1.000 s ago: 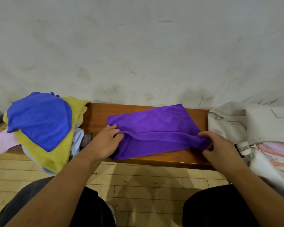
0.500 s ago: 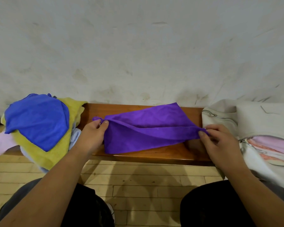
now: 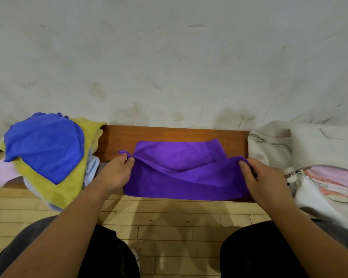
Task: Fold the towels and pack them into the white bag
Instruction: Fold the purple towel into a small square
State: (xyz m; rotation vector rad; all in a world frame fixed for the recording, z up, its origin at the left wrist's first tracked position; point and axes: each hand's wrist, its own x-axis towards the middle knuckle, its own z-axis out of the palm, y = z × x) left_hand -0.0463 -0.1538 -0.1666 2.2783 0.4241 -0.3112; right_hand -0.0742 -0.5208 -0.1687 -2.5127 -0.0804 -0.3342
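Observation:
A purple towel point(image 3: 181, 173) lies across the middle of the wooden bench point(image 3: 169, 134), its near part draped over the front edge. My left hand point(image 3: 117, 173) pinches its left corner, where a small loop sticks out. My right hand point(image 3: 259, 177) pinches the right corner, lifted slightly. The white bag point(image 3: 273, 149) sits at the right, unzipped, with folded pink and pale towels point(image 3: 333, 179) inside. A pile of unfolded towels is at the left: a blue one point(image 3: 44, 145) on top of a yellow one point(image 3: 68, 185), with pink and light blue beneath.
A stained white wall point(image 3: 169, 57) rises directly behind the bench. Wooden floorboards point(image 3: 169, 217) lie below, between my knees in dark trousers.
Both hands picked up the towel's near corners and carried them back toward me, so the near layer now hangs over the bench's front edge.

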